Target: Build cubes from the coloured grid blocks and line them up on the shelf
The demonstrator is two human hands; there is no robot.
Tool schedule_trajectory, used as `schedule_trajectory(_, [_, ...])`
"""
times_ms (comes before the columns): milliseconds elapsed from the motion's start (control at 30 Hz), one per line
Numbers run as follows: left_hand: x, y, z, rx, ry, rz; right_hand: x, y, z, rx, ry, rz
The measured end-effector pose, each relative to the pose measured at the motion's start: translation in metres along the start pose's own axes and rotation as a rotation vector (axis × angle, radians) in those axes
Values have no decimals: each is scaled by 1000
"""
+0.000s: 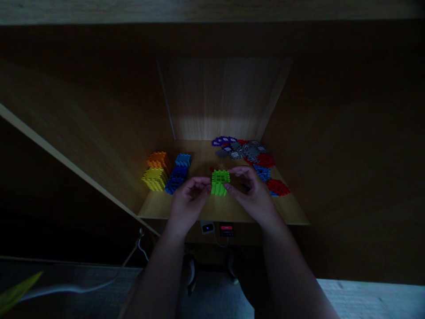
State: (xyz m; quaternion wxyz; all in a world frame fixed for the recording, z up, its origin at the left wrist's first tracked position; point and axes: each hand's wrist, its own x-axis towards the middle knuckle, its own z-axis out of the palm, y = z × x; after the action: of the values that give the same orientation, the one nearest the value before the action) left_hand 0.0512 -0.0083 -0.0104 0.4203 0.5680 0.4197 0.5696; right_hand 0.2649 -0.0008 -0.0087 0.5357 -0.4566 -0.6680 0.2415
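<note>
A bright green stack of square, notched plastic building tiles (219, 182) stands between my two hands over the shelf. My left hand (191, 197) has its thumb and curled fingertips against the stack's left side. From the other side, my right hand (254, 192) holds it, thumb at the front right and index finger at the rear right corner. The top tile has a window-like grid. Left of my hands are stacks of yellow tiles (155, 179), orange tiles (158, 161), dark blue tiles (177, 177) and light blue tiles (183, 160).
Loose grey tiles (251, 150), purple tiles (224, 141) and red pieces (279, 187) lie in a heap on the right. Wooden side walls and a back panel (226, 97) enclose the shelf (202, 212). Below its front edge are two small devices with a cable (217, 241).
</note>
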Motion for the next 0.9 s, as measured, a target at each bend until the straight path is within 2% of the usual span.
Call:
schedule_trajectory(367, [0, 2, 1, -2, -3, -3, -1, -2, -1, -35, -17, -8])
schedule_trajectory(600, [-3, 2, -3, 2, 80, 30, 4, 8, -16, -112, 49, 10])
schedule_trajectory(667, [-7, 2, -7, 22, 35, 30, 12, 14, -21, -205, -6, -16])
schedule_trajectory(733, [-11, 3, -10, 46, -64, 50, 21, 19, -22, -256, -111, -32])
schedule_trajectory(833, [-15, 5, -13, 96, -190, 109, 35, 27, -17, -255, -297, -35])
schedule_trajectory(900, [-17, 7, -14, 121, -244, 144, 39, 30, -13, -281, -370, -59])
